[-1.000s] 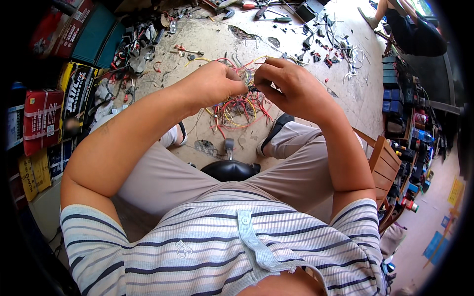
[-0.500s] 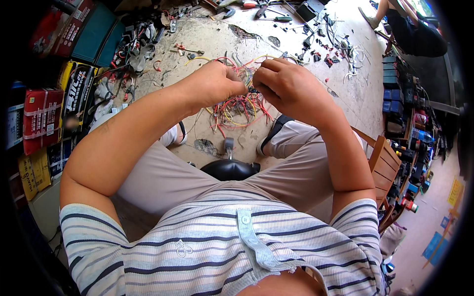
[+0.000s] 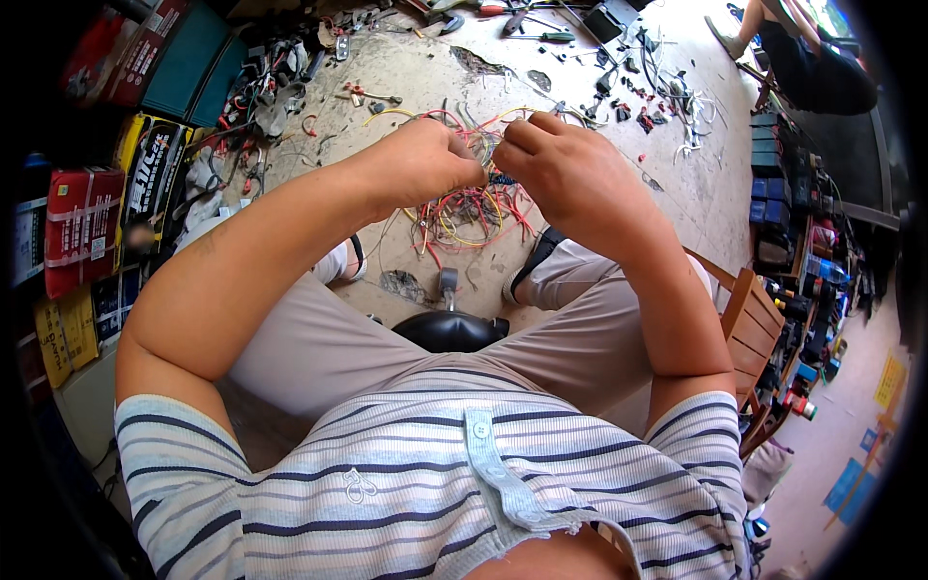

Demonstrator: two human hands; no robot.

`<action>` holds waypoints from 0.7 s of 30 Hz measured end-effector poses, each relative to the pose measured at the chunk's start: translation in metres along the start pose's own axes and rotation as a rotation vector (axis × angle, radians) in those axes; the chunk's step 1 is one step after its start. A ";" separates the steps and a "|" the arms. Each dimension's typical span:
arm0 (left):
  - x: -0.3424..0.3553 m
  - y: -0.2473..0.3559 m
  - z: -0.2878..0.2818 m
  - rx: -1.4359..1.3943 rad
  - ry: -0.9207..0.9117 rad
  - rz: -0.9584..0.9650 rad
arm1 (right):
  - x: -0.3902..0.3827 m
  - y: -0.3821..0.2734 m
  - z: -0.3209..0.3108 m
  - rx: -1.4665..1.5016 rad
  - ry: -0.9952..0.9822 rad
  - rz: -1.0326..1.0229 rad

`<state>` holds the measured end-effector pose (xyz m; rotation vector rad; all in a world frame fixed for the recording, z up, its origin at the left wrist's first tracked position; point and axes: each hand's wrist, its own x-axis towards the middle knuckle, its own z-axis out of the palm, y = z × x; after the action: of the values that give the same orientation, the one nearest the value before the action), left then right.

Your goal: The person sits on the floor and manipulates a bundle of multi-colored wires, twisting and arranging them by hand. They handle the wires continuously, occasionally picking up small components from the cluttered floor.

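My left hand [image 3: 425, 166] and my right hand [image 3: 561, 166] are held close together over the floor, between and beyond my knees. Both have curled fingers. A small dark piece [image 3: 500, 179] shows in the gap between the fingertips, too small to name; the backs of my hands cover most of what I grip. Below them spreads a tangled heap of thin wires [image 3: 466, 220], red, yellow, green and grey, partly hidden by the hands.
A rounded black object [image 3: 451, 331] with a metal post stands between my thighs. Hand tools [image 3: 527, 27] and dark scraps [image 3: 648, 116] lie on the far floor. Boxes [image 3: 87, 227] are stacked at left. A wooden chair [image 3: 752, 329] stands at right; another person's leg [image 3: 744, 34] shows far right.
My right hand has turned slightly and shifted a little, its fingers nearer the left hand. The left hand stays almost in place. The wires look unmoved.
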<state>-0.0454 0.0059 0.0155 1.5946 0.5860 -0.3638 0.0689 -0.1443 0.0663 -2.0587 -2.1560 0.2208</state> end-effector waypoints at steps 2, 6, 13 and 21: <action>0.001 -0.001 0.000 0.006 -0.011 0.006 | 0.001 0.000 0.001 -0.045 0.031 -0.038; 0.002 -0.004 0.000 0.006 -0.009 0.020 | 0.002 0.000 0.005 -0.071 0.037 -0.058; 0.003 -0.003 -0.001 -0.031 -0.018 0.001 | 0.001 0.000 0.002 -0.049 0.042 -0.029; 0.006 -0.004 -0.003 -0.069 -0.059 -0.042 | 0.000 -0.002 0.001 -0.044 0.034 -0.044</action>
<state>-0.0434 0.0095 0.0093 1.5027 0.5814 -0.4165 0.0668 -0.1443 0.0656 -2.0208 -2.2024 0.1335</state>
